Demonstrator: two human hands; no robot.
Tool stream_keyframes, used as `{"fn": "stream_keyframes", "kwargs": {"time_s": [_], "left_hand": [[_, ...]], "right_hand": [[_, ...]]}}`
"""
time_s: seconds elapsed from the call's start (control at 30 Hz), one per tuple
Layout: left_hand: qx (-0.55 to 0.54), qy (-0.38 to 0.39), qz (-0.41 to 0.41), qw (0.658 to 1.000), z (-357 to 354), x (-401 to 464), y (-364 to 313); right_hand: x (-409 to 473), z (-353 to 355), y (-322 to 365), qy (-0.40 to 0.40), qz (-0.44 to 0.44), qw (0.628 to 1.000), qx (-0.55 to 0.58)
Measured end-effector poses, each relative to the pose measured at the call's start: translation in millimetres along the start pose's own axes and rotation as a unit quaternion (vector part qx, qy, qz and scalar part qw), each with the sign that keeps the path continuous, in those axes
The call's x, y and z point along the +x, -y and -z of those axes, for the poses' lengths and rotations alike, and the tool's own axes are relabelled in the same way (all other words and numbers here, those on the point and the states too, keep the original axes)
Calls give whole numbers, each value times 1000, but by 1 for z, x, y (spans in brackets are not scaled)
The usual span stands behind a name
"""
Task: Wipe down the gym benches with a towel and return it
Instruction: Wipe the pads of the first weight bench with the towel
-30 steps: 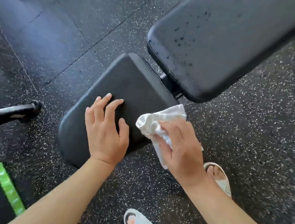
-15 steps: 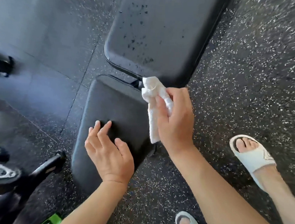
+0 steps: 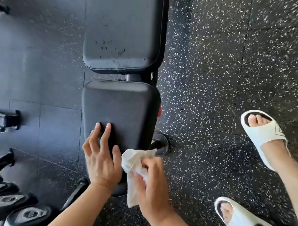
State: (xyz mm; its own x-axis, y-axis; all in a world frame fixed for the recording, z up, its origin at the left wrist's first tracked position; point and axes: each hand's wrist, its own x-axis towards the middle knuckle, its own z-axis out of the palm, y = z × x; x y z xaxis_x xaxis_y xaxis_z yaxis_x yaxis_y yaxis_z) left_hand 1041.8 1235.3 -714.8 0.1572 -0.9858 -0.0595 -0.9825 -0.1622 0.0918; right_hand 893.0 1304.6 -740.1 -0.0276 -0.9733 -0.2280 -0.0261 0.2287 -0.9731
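Towel [image 3: 137, 170] — white, crumpled — sits bunched in the right hand [image 3: 154, 186], whose fingers curl round it just off the near right corner of the seat pad [image 3: 121, 110]. The left hand [image 3: 101, 158] lies flat on that pad's near end at 9 o'clock of the towel, fingers straight and spread, holding nothing. The pad's far stretch lies bare toward 12 o'clock, where a narrow gap with a metal post divides it from the back pad [image 3: 122, 29], which is flecked with dark specks. Dumbbells [image 3: 12, 206] crowd the floor at 8 o'clock; two feet in white slides [image 3: 263, 133] stand at 3 and 4 o'clock. Speckled rubber floor [image 3: 215, 64] spreads to the right.
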Motion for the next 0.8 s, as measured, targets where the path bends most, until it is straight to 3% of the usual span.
{"fn": "stream_keyframes", "kwargs": {"time_s": [0.13, 0.27, 0.37, 0.5, 0.8], "left_hand": [[-4, -6, -11, 1000, -2, 0, 5], [-5, -2, -18, 1000, -2, 1, 7], [-11, 1, -12, 1000, -2, 0, 9], [-18, -4, -11, 1000, -2, -1, 9], [-27, -20, -12, 999, -5, 0, 8]], "right_hand": [[43, 5, 14, -55, 21, 998, -2], [155, 18, 35, -195, 15, 981, -11], [201, 19, 42, -239, 16, 970, -35], [147, 10, 27, -196, 32, 979, -41], [-35, -26, -3, -46, -38, 998, -26]]}}
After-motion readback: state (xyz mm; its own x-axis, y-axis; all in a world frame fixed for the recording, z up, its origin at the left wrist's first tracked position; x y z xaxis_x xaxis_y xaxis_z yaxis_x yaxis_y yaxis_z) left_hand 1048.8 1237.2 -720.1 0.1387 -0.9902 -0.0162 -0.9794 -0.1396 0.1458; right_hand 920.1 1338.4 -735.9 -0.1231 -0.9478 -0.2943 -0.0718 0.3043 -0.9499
